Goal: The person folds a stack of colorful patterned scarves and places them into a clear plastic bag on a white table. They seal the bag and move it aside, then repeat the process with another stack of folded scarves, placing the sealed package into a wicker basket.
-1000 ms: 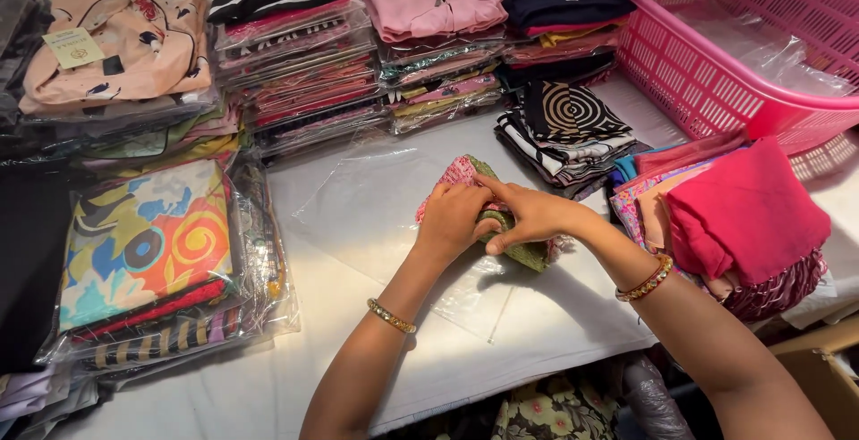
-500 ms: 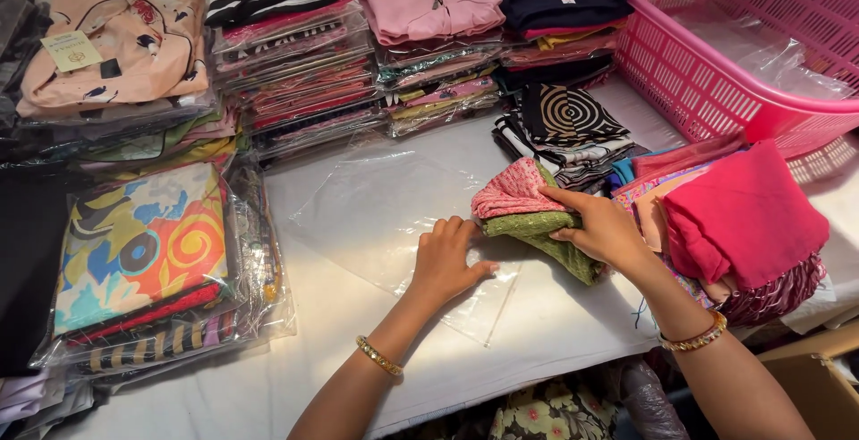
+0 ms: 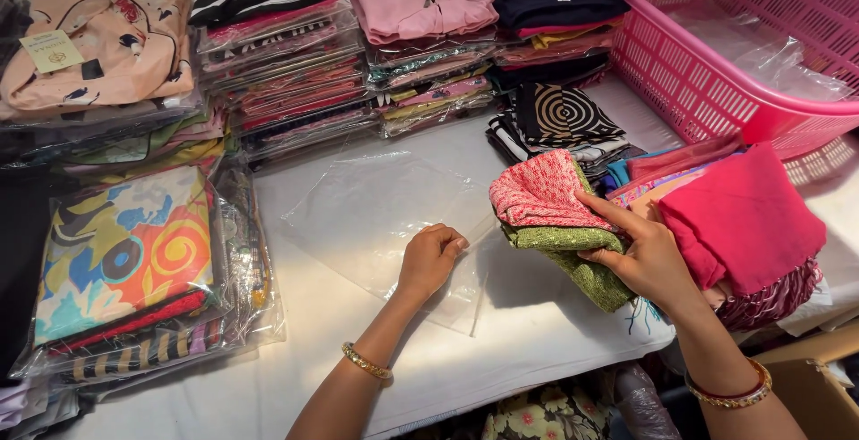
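The folded cloth (image 3: 555, 225) could slump open, since the right hand (image 3: 649, 257) grips it only at one end, its fingers (image 3: 608, 209) pressed over the top and the bundle lifted just off the bench (image 3: 501, 351). The bag (image 3: 385, 216) is thin and slippery, so it may slide or crumple under the left hand (image 3: 431, 257), whose curled fingers pinch its near edge. The cloth is knitted, pink above and green below, held just right of the flat, clear bag.
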